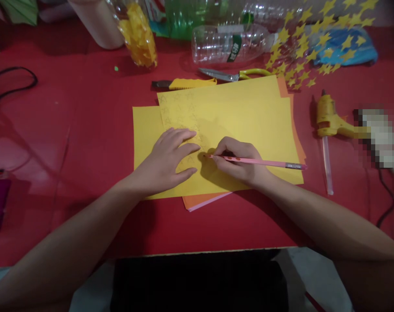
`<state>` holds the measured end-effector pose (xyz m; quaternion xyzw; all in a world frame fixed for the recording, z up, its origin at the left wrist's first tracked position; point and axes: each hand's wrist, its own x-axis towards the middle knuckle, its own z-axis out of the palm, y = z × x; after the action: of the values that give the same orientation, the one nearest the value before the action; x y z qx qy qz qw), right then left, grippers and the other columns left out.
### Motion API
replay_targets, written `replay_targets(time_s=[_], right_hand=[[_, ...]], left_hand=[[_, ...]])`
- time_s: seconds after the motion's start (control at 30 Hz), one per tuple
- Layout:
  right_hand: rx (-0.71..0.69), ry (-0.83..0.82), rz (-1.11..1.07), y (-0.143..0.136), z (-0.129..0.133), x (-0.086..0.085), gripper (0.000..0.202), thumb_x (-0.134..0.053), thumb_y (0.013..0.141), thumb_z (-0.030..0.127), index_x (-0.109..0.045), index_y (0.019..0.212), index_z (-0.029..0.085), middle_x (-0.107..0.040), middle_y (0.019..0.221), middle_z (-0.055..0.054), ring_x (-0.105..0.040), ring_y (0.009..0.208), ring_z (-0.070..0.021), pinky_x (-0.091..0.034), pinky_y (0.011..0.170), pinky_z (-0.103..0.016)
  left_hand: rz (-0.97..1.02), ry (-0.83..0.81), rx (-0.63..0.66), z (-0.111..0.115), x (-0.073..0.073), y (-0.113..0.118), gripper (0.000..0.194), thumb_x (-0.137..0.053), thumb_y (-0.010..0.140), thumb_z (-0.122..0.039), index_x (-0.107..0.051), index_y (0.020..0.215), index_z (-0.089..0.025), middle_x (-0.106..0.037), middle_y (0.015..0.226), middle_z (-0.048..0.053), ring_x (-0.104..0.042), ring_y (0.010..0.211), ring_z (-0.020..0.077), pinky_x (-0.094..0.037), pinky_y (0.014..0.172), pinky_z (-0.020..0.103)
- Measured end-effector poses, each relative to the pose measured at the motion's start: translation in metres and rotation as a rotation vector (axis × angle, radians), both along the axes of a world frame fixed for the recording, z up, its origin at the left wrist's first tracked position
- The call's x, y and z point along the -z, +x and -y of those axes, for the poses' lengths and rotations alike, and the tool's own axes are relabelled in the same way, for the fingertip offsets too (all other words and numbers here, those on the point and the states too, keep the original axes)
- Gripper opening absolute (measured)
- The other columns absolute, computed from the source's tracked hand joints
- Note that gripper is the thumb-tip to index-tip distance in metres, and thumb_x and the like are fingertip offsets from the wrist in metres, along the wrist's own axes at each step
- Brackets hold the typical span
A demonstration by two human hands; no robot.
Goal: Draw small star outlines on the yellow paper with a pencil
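Note:
My right hand (239, 160) grips a pink pencil (265, 162) with a metal band and eraser at its back end. The pencil's tip is at the surface of a yellow sheet of paper (249, 117). Small stars (177, 107) are drawn in rows on the left part of this sheet. My left hand (172, 160) lies spread on the paper, fingers apart, covering some of the drawings. More yellow paper sticks out to the left beneath, and orange paper (201, 199) shows under the stack.
Beyond the paper lie a yellow utility knife (187, 83), scissors (226, 75) and a clear plastic bottle (229, 45). Yellow cut-out stars (301, 52) are heaped at the back right. A yellow glue gun (327, 117) is to the right. A black cord (13, 71) lies far left.

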<state>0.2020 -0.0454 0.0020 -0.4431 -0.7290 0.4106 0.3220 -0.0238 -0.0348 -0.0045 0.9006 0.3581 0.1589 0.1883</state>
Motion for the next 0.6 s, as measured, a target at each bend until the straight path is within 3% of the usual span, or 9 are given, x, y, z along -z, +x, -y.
replay_targets(time_s=[0.6], right_hand=[[-0.068, 0.022, 0.027, 0.0032, -0.0034, 0.0002, 0.016, -0.05, 0.072, 0.014, -0.038, 0.065, 0.022, -0.041, 0.056, 0.008, -0.034, 0.049, -0.0061, -0.026, 0.047, -0.021]], left_hand=[[0.022, -0.037, -0.011, 0.0002, 0.0012, 0.0, 0.035, -0.054, 0.09, -0.04, -0.056, 0.12, -0.021, -0.048, 0.141, 0.014, -0.04, 0.135, 0.0317, -0.029, 0.115, 0.054]])
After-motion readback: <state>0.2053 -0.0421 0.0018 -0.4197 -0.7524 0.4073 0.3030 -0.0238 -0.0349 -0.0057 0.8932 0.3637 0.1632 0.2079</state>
